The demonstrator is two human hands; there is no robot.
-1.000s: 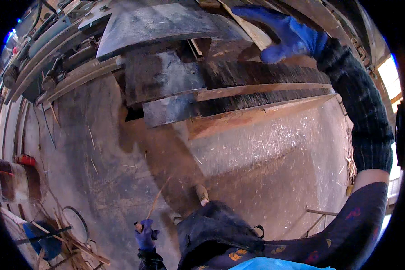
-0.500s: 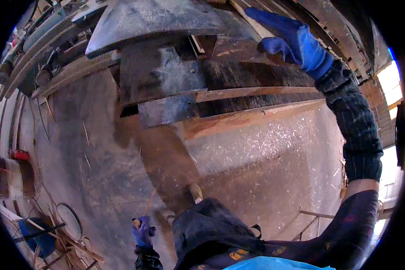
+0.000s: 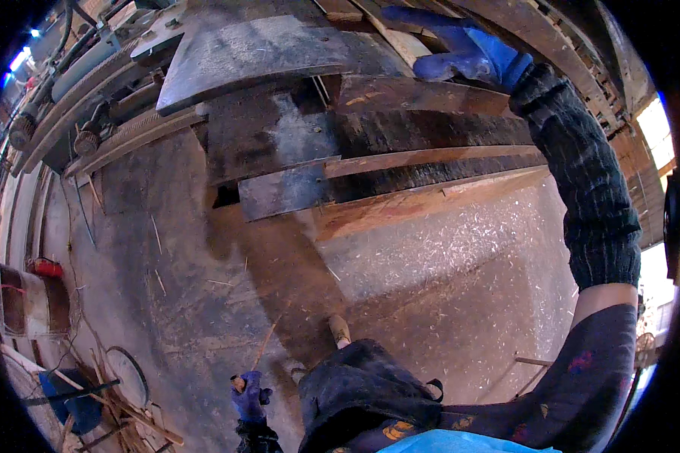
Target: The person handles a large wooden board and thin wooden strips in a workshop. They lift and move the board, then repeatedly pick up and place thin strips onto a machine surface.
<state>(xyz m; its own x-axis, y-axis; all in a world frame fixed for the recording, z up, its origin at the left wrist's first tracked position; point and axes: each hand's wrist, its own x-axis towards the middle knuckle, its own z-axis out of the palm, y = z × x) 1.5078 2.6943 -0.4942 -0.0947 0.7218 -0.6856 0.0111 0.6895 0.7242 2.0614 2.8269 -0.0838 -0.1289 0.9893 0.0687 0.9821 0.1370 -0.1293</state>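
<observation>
Pale curled wood shavings [image 3: 472, 232] litter the grey-brown floor [image 3: 408, 340] at right; thin, pale, straight wooden slivers [image 3: 157, 235] lie scattered left.

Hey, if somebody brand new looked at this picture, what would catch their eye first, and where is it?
Probably the bright blue-gloved right hand toward the upper right, thumb and fingers spread beside a pale wooden strip. Next, the broad grey metal plate at the top, left of that hand. Then the brightly lit floor patch right of centre, strewn with pale bits.

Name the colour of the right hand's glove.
Blue: the right glove shows best in the head view.
</observation>
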